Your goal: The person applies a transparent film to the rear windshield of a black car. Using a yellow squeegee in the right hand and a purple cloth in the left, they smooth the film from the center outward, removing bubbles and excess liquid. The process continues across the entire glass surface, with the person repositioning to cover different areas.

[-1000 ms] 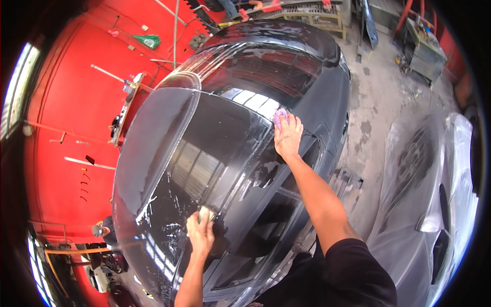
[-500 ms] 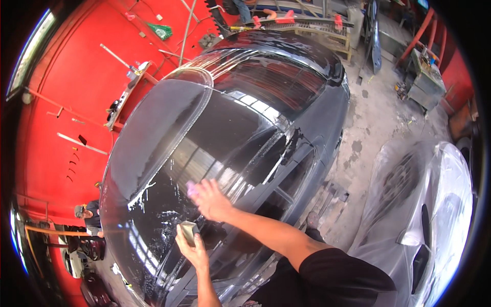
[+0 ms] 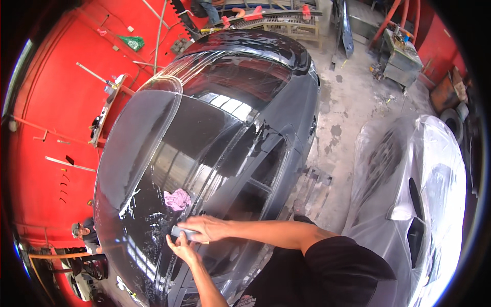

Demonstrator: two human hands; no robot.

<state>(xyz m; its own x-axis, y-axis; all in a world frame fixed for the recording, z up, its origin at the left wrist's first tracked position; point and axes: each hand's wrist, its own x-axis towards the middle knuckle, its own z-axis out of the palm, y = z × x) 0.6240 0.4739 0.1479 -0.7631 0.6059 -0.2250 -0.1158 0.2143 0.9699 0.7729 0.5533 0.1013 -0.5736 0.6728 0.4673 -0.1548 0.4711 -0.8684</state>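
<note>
Surface: black car [image 3: 225, 117], wet.
Both hands: left hand [image 3: 183, 249] and right hand [image 3: 207, 227] gripping grey block [image 3: 182, 233].
Cloth: pink rag [image 3: 177, 199], just beside.

I see bright, even daylight; the glossy black car [image 3: 215, 133] mirrors pale window glare. Fisheye bending curves the red wall [image 3: 56, 102], and the rim falls to black vignette.

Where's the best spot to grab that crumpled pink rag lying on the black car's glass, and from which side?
Pinch the crumpled pink rag at its raised middle folds, coming straight down from above: it lies loose and bunched on the wet sloping glass of the black car, apart from both hands, with open glass around it.
</note>
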